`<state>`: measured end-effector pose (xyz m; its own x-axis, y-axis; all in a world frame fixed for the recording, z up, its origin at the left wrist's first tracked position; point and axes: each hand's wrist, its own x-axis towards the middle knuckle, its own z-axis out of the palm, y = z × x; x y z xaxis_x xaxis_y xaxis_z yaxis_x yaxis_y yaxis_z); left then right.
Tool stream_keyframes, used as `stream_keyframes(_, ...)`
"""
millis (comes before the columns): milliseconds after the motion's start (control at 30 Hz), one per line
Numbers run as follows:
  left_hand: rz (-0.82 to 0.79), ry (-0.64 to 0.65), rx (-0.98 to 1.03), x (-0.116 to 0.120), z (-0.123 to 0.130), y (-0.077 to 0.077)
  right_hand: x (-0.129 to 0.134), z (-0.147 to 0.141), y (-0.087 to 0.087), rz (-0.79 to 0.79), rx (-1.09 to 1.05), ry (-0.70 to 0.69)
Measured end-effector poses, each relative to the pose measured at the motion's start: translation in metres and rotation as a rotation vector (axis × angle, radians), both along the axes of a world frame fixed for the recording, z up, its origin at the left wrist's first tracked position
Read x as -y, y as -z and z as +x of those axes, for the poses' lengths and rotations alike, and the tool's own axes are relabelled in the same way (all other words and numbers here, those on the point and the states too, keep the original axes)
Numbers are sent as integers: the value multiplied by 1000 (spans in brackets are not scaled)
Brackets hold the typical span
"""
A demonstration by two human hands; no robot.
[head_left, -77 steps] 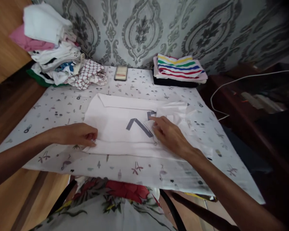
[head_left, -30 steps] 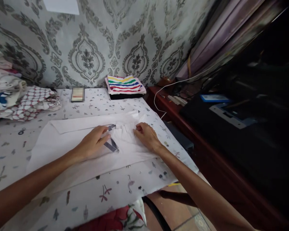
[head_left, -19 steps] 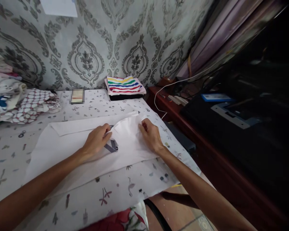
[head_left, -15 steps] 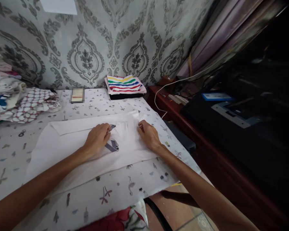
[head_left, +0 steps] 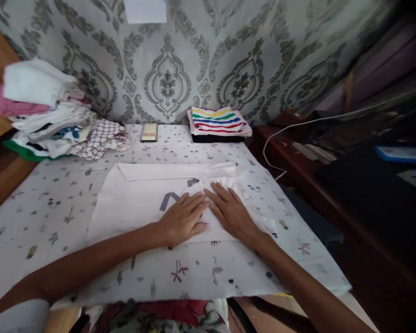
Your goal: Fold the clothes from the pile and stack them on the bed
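Observation:
A white garment (head_left: 138,199) with dark striped trim lies on the patterned cloth of the table, its far edge folded over in a strip. My left hand (head_left: 183,217) rests flat on it, fingers stretched out, beside the striped trim (head_left: 168,200). Close by, my right hand (head_left: 230,210) also lies flat, fingers spread, pressing on the garment's right part. The two hands' fingertips nearly meet. Part of the garment is hidden under both hands.
At the back left is a heap of clothes (head_left: 55,115). A small blurred-out box (head_left: 149,132) stands near the wall. Folded striped cloth (head_left: 218,121) tops a stack at the back right. A white cable (head_left: 268,152) crosses the dark red furniture (head_left: 284,162) on the right.
Both hands have gone from curled fingers on the garment to lying flat on it, closer together. The dark striped trim shows more spread out. The view has swung left.

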<state>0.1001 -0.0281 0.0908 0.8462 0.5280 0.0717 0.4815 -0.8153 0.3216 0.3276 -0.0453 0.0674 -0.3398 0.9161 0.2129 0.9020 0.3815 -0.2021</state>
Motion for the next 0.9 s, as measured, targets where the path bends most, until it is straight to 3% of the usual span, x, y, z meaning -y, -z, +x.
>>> stream_keyframes(133, 41, 17, 4, 16, -28, -2, -1, 2, 3, 26, 0, -2)
stream_keyframes(267, 47, -65, -71, 26, -66, 3, -1, 1, 4, 43, 1, -5)
stream_keyframes(633, 139, -354, -186, 15, -167, -4, 2, -5, -5, -19, -58, 20)
stream_keyframes(800, 225, -318, -146, 17, -186, 0, 13, 7, -18, 51, -186, 6)
stream_keyframes(900, 312, -253, -95, 10, -176, 0, 34, 24, -30, 119, -225, 77)
